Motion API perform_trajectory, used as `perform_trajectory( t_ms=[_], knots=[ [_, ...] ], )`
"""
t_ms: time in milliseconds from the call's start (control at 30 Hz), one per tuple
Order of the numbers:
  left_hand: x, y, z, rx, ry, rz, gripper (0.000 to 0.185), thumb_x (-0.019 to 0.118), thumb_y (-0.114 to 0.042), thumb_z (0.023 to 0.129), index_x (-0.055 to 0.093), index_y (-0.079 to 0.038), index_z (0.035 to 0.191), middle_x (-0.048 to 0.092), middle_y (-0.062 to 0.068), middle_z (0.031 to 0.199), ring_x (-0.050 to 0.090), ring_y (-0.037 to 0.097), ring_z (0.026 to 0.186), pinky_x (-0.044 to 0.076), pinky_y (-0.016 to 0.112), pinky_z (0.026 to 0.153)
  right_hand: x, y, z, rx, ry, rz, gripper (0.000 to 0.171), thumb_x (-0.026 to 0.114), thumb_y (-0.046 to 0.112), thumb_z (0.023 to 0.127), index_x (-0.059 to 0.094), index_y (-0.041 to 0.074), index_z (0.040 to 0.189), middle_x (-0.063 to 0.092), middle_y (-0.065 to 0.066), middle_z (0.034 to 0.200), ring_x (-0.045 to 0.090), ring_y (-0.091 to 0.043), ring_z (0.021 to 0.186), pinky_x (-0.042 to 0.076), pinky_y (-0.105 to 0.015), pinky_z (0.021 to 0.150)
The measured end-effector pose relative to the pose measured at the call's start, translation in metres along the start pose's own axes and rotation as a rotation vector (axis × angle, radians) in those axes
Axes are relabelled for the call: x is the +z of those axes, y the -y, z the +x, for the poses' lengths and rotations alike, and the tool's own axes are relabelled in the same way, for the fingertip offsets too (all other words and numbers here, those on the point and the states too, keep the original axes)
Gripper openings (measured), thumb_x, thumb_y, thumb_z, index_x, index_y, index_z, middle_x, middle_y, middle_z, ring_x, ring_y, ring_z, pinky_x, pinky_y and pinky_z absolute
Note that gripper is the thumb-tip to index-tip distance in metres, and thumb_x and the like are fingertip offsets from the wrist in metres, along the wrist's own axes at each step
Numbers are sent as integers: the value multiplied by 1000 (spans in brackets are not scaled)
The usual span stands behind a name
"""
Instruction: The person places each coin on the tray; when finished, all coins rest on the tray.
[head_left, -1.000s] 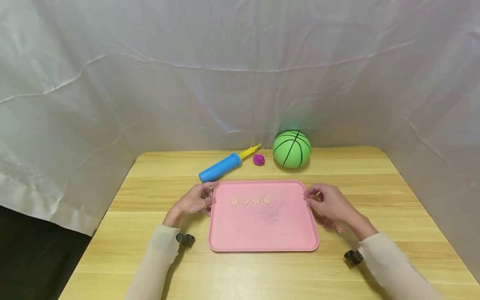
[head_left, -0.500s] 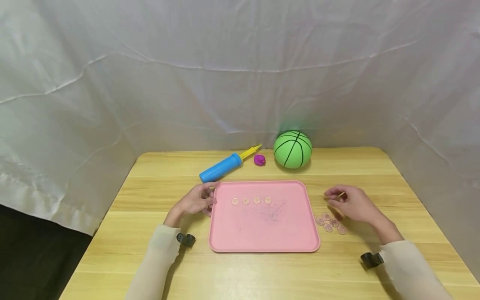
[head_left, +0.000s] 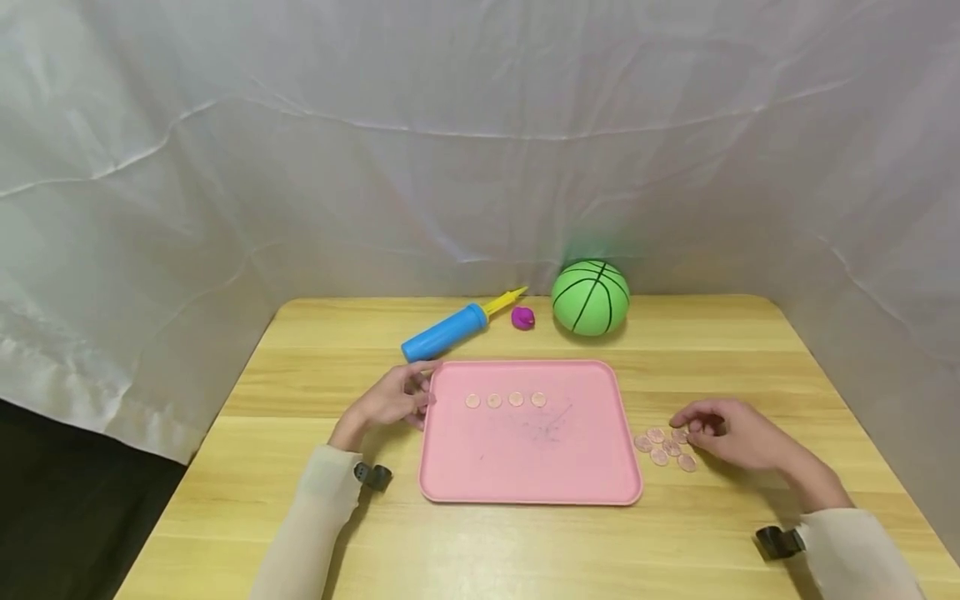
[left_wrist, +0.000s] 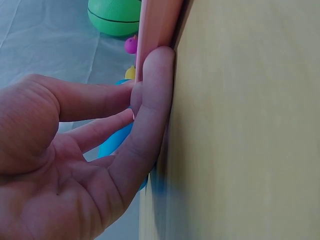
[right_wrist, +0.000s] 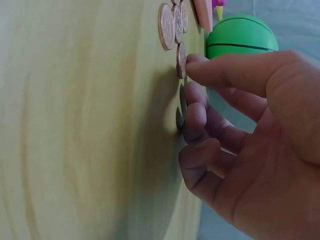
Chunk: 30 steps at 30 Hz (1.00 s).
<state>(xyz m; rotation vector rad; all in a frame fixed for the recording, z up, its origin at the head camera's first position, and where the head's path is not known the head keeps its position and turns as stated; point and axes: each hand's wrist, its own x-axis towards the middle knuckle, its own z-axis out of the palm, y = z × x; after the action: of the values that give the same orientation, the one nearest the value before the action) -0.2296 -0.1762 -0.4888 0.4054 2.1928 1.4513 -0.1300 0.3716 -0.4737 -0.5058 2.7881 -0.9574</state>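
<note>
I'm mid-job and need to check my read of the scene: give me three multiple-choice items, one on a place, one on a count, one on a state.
1. Where do the loose coins lie?
A. on the table right of the pink tray
B. inside the tray
C. beside the green ball

2. How many coins sit in the row on the tray?
A. two
B. four
C. six

3. What is the left hand doing?
A. lifting the blue pump
B. holding a coin
C. touching the tray's left edge

Key: 1 A, the pile lies on bare wood by the right hand. 2 B, four discs side by side. 3 C, its fingers meet the rim.
</note>
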Motion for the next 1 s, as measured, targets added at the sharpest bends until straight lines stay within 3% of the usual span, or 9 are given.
perform_trajectory(
  t_ms=[300, 633, 767, 1000],
  knots=[
    [0, -2, 1, -4, 12, -13, 63, 54, 7, 108, 36, 0, 169, 54, 19, 113, 63, 22, 86, 75, 41, 71, 0, -2, -2, 69, -10, 2, 17, 86, 10, 92, 77, 12, 106, 60, 4, 88, 50, 0, 75, 46, -18, 62],
    [-1, 1, 1, 0, 9, -15, 64, 54, 8, 107, 36, 1, 168, 54, 21, 115, 63, 23, 86, 75, 43, 72, 6, 2, 8, 130, 42, -79, 20, 84, 20, 92, 68, 9, 96, 54, 2, 83, 45, -4, 74, 39, -20, 62],
    [0, 1, -1, 0, 6, -8, 64, 54, 9, 107, 37, 1, 168, 54, 22, 115, 64, 23, 85, 75, 43, 71, 5, 2, 8, 115, 52, -68, 22, 83, 21, 93, 65, 9, 94, 55, 2, 83, 45, -4, 74, 39, -20, 62],
    [-1, 0, -1, 2, 4, -3, 63, 54, 8, 107, 37, 1, 168, 54, 22, 115, 64, 23, 85, 75, 43, 71, -2, -2, 2, 17, 31, 44, 17, 80, 6, 95, 65, 13, 90, 58, 5, 83, 49, 0, 76, 44, -19, 61]
  ],
)
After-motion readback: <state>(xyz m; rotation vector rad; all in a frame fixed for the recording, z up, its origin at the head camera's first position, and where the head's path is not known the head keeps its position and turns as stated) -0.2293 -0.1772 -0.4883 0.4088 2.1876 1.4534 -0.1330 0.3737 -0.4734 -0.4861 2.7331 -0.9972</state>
